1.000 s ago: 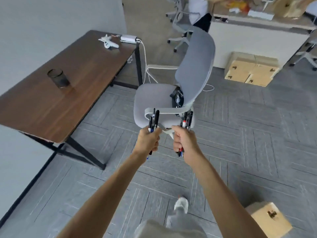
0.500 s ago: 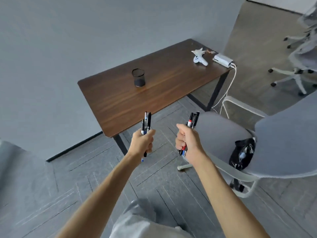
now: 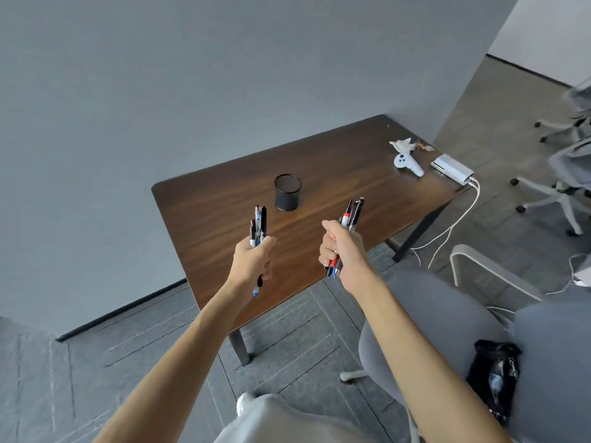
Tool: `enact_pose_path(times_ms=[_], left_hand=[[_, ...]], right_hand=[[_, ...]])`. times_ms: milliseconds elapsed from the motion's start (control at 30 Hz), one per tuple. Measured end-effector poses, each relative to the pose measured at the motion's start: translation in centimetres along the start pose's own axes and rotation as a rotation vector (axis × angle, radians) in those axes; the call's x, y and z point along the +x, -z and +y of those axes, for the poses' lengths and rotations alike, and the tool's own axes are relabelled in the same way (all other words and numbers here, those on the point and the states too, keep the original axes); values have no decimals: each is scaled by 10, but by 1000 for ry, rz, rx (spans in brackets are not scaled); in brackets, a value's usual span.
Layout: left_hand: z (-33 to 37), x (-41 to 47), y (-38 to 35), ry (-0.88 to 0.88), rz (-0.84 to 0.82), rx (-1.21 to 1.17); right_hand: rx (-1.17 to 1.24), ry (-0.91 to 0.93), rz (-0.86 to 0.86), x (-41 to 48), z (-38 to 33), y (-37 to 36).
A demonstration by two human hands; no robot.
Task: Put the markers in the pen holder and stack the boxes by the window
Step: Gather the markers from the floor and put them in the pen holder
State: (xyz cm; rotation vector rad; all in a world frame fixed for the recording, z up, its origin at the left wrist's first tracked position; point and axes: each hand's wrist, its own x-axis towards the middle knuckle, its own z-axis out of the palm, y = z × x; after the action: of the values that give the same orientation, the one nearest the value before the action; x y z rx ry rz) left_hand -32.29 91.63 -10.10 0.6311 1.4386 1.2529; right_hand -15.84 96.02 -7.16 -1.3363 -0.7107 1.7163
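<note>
A grey wall (image 3: 160, 91) is seen behind the table (image 3: 335, 174), a dark wooden top on black legs that serves as the landmark. A grey chair (image 3: 447, 314) is placed just right of the table's near corner, and a black bag (image 3: 494, 375) is lodged on its seat. On the table, near its middle, the holder (image 3: 287, 192) is stood upright: a black mesh cup with an open mouth. At the table's far right end a white controller (image 3: 407, 163) is laid, with a white power strip (image 3: 452, 169) just beside it at the edge, its cable hung down to the floor. Over the table's near edge, the left hand (image 3: 252, 262) is held with its fingers (image 3: 267, 247) clamped on a bundle of markers (image 3: 258, 225), tips up. The right hand (image 3: 343, 251) is held level with it, nearer the chair, its fingers (image 3: 329, 231) closed around a second bundle (image 3: 351, 212), one red among black. Both bundles are held short of the holder, apart from it.
</note>
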Motion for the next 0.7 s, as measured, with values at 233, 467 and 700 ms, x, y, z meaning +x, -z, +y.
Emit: enact_pose_path(times_ms=[233,467,700], left_hand=[[30,85,15,4,8,48],[50,160,-8,-12,66,94],[67,245,-50,-14,191,126]], right_hand=[[27,-72,-17,71,-14,-46],[24,-114,19,163,-35,-67],[15,-64,-16,269,-60,-75]])
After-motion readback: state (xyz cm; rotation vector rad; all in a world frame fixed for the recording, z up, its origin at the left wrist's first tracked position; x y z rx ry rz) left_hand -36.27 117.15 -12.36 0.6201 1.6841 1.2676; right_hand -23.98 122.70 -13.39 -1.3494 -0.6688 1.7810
